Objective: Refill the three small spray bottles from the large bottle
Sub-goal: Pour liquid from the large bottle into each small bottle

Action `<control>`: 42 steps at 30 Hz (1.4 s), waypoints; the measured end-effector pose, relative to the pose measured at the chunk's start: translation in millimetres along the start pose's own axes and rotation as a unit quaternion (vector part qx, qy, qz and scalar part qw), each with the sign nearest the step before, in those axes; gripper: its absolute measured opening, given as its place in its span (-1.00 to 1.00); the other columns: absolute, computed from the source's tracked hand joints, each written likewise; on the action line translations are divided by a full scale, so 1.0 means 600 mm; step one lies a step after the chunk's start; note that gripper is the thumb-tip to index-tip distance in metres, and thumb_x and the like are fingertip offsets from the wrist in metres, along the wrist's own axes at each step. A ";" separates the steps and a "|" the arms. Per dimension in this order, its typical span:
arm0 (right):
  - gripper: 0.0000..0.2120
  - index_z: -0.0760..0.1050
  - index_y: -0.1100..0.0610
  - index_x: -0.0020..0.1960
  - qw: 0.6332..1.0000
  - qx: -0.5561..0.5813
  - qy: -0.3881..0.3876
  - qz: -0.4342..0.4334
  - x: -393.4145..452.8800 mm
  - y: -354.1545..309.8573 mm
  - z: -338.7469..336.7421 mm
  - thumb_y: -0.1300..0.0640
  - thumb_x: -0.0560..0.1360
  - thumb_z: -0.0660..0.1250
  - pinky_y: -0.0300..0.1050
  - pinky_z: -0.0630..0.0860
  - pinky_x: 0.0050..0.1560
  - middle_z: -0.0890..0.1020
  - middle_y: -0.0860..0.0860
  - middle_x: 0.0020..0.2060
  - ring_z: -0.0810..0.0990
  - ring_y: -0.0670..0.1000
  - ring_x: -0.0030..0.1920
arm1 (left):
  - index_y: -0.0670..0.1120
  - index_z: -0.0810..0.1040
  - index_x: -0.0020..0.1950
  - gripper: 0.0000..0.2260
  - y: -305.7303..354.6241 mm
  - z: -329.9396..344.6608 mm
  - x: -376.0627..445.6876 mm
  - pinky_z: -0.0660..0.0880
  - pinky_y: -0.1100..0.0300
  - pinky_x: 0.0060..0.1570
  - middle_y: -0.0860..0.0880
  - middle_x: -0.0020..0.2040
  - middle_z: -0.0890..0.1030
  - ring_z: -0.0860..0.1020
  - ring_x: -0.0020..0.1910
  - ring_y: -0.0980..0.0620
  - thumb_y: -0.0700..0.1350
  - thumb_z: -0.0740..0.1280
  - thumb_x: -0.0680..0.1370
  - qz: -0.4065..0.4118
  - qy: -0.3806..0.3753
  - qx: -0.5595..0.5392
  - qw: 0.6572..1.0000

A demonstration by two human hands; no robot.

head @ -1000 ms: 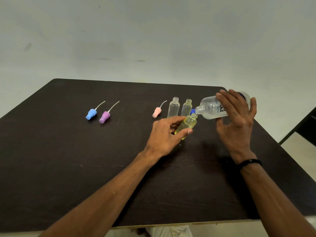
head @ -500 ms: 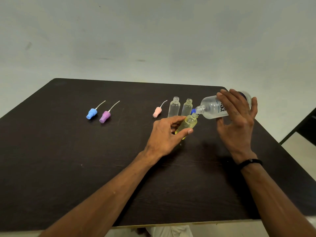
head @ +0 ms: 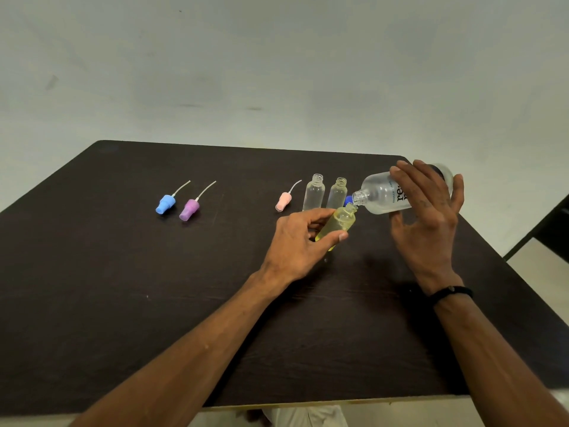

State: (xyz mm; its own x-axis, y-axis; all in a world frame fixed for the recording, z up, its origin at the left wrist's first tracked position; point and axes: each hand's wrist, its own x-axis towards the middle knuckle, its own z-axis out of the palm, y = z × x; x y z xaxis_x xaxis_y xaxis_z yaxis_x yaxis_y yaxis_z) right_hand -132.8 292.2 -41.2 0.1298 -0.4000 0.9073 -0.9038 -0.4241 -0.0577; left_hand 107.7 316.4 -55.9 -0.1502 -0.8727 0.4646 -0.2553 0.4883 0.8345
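Note:
My left hand (head: pixel 300 241) grips a small yellowish spray bottle (head: pixel 338 224), tilted with its open neck up and to the right. My right hand (head: pixel 426 223) holds the large clear bottle (head: pixel 381 194) on its side, its open mouth right at the small bottle's neck. Two other small clear bottles (head: pixel 314 195) (head: pixel 337 194) stand upright and uncapped just behind. A pink spray cap (head: pixel 283 201) lies to their left. A blue spray cap (head: pixel 166 204) and a purple spray cap (head: pixel 189 208) lie further left.
Everything sits on a dark wooden table (head: pixel 123 288). A blue cap (head: pixel 348 200) shows behind the yellowish bottle's neck. A pale wall lies beyond the table, and a dark piece of furniture (head: pixel 551 223) stands off the right edge.
The large bottle has risen slightly at its base and its mouth stays at the small bottle's neck. Both hands have barely shifted.

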 end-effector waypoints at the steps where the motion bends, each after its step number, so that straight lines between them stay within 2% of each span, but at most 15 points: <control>1: -0.29 0.55 0.13 0.49 1.000 0.000 0.000 0.001 0.000 0.000 0.000 0.49 0.38 0.52 0.48 0.04 0.60 0.56 0.04 0.50 0.45 0.11 0.57 | -0.06 0.67 0.34 -0.61 0.000 0.000 0.000 0.64 0.28 0.13 0.18 0.07 0.70 0.69 0.09 0.27 -0.09 0.58 0.52 0.000 0.000 0.000 1.000; 12: -0.29 0.56 0.13 0.48 1.000 -0.002 0.002 -0.001 -0.001 0.000 0.000 0.51 0.38 0.51 0.50 0.05 0.59 0.56 0.03 0.49 0.45 0.10 0.57 | -0.05 0.67 0.34 -0.60 0.000 0.000 -0.001 0.63 0.30 0.13 0.19 0.07 0.69 0.68 0.10 0.27 -0.07 0.58 0.52 0.002 -0.001 0.003 1.000; 18: -0.29 0.56 0.13 0.47 1.000 -0.004 0.009 -0.005 0.000 0.000 0.001 0.51 0.38 0.50 0.48 0.06 0.60 0.57 0.04 0.49 0.46 0.11 0.56 | -0.05 0.67 0.35 -0.60 -0.001 0.000 0.000 0.67 0.18 0.14 0.08 0.13 0.74 0.69 0.10 0.25 -0.05 0.58 0.52 0.001 0.000 0.004 1.000; 26: -0.30 0.55 0.14 0.49 1.000 0.003 -0.002 0.003 -0.001 0.000 0.003 0.47 0.38 0.53 0.47 0.06 0.60 0.57 0.05 0.49 0.46 0.12 0.56 | -0.07 0.66 0.35 -0.59 0.000 0.001 0.001 0.66 0.21 0.14 0.14 0.09 0.71 0.69 0.09 0.26 -0.07 0.58 0.52 -0.002 0.006 -0.002 1.000; 32: -0.27 0.53 0.14 0.50 1.000 0.011 -0.021 0.009 -0.004 -0.001 0.003 0.45 0.37 0.56 0.49 0.11 0.58 0.55 0.05 0.50 0.45 0.12 0.56 | -0.08 0.64 0.38 -0.57 -0.002 0.001 0.001 0.66 0.20 0.17 0.03 0.18 0.73 0.69 0.14 0.20 -0.05 0.57 0.53 0.007 0.012 0.002 1.000; 42: -0.22 0.50 0.10 0.53 0.999 0.033 -0.030 0.028 -0.008 -0.004 0.005 0.39 0.35 0.59 0.43 0.20 0.57 0.58 0.04 0.45 0.51 0.12 0.50 | -0.09 0.67 0.34 -0.61 0.001 0.002 0.001 0.65 0.24 0.13 0.05 0.10 0.74 0.70 0.08 0.22 -0.10 0.57 0.53 0.011 0.037 -0.007 0.999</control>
State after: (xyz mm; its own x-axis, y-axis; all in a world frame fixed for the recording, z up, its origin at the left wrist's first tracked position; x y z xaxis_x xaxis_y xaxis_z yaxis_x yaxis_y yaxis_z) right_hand -130.2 292.5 -46.7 0.1060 -0.4723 0.8751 -0.8819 -0.4512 -0.1367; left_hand 106.1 316.5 -55.7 -0.0834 -0.8603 0.5029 -0.2385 0.5072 0.8281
